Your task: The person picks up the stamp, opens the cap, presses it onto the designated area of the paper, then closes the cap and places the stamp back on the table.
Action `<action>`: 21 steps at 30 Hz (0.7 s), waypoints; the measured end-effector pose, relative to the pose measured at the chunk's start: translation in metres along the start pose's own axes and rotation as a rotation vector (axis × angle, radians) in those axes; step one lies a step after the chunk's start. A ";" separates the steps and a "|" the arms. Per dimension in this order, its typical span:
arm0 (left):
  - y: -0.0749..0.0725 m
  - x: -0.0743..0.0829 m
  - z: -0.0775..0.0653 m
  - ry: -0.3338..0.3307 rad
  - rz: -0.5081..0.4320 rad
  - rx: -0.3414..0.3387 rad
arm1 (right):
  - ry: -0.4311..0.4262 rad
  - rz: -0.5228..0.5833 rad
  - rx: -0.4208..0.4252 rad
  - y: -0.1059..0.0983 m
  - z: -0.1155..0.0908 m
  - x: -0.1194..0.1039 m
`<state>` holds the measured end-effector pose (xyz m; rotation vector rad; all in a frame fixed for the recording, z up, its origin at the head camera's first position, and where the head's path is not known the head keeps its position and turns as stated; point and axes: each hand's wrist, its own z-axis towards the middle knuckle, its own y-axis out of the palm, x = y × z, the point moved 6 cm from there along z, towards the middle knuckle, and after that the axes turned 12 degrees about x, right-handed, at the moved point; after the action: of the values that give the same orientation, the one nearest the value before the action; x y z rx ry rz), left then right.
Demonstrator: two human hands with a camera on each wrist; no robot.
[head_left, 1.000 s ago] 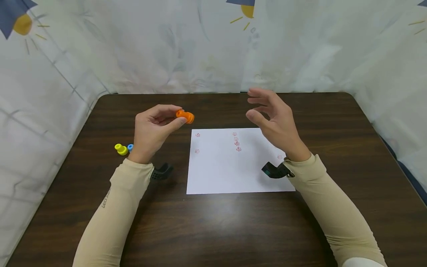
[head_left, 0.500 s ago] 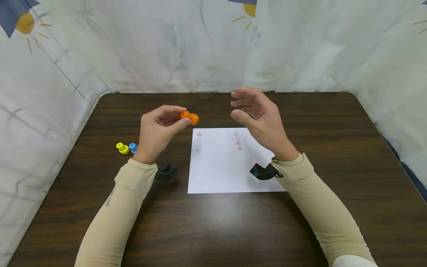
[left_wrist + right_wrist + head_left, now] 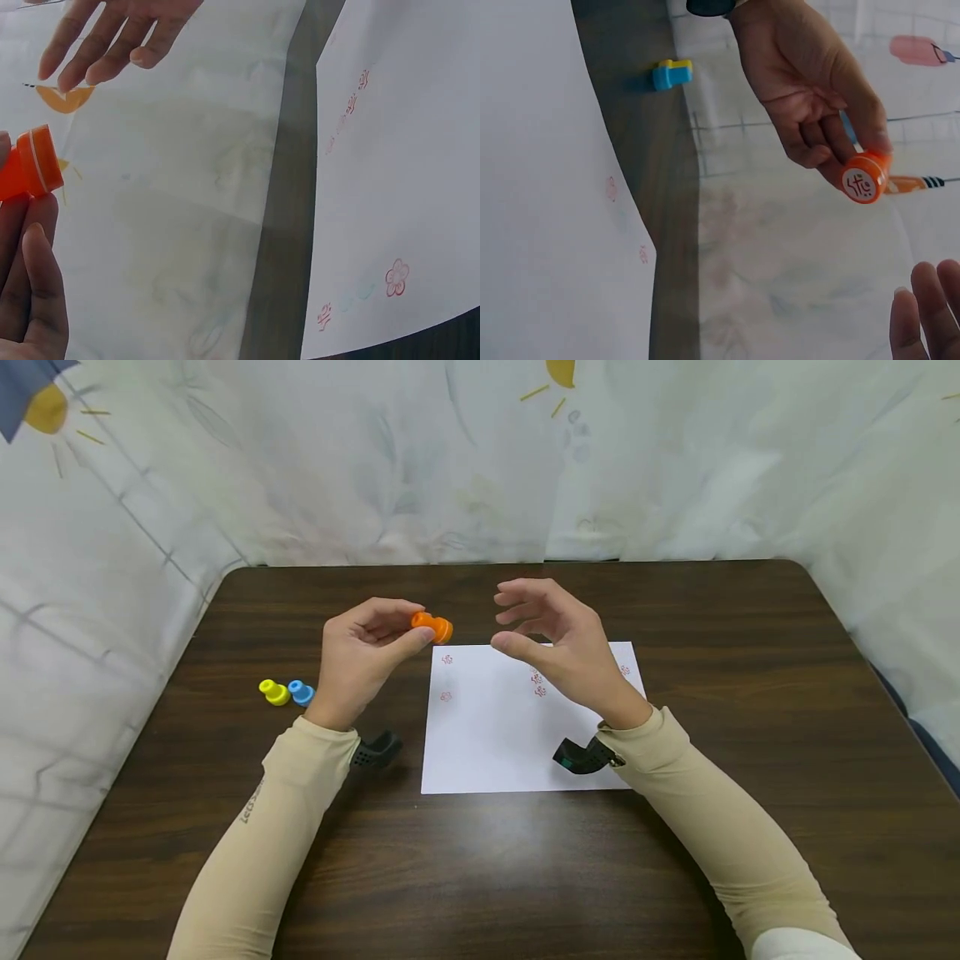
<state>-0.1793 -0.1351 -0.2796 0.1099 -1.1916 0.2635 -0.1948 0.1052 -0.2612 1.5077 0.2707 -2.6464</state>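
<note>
My left hand (image 3: 351, 656) pinches an orange stamp (image 3: 432, 627) between thumb and fingers, held sideways above the table near the paper's far left corner. In the right wrist view its round face (image 3: 859, 184) shows a red character on white. My right hand (image 3: 566, 647) hovers over the sheet of white paper (image 3: 487, 743), fingers parted and slightly bent, with nothing in it. A gap separates it from the stamp. Small red prints, characters and flowers, mark the paper; the right hand hides some of them in the head view.
Left of my left wrist, a yellow stamp (image 3: 274, 692) and a blue stamp (image 3: 302, 692) stand side by side on the dark wooden table (image 3: 480, 877). A white patterned curtain (image 3: 337, 460) surrounds the table's back and sides.
My right hand has moved left across the paper, closer to the orange stamp. The left hand, still pinching the stamp, has shifted slightly right, so the blue stamp shows more fully.
</note>
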 end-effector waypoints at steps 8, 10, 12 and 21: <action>0.007 -0.007 -0.002 -0.044 -0.056 -0.023 | 0.047 -0.007 -0.042 0.010 -0.004 0.013; 0.008 -0.009 -0.003 -0.063 -0.076 -0.026 | 0.057 -0.004 -0.050 0.012 -0.005 0.015; 0.010 -0.011 -0.005 -0.085 -0.093 -0.029 | 0.068 -0.005 -0.059 0.015 -0.006 0.017; 0.020 -0.015 -0.011 -0.124 -0.095 -0.063 | 0.108 0.004 -0.086 0.023 -0.010 0.023</action>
<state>-0.1796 -0.1155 -0.2992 0.1287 -1.3128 0.1375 -0.1945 0.0846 -0.2881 1.6242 0.3833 -2.5192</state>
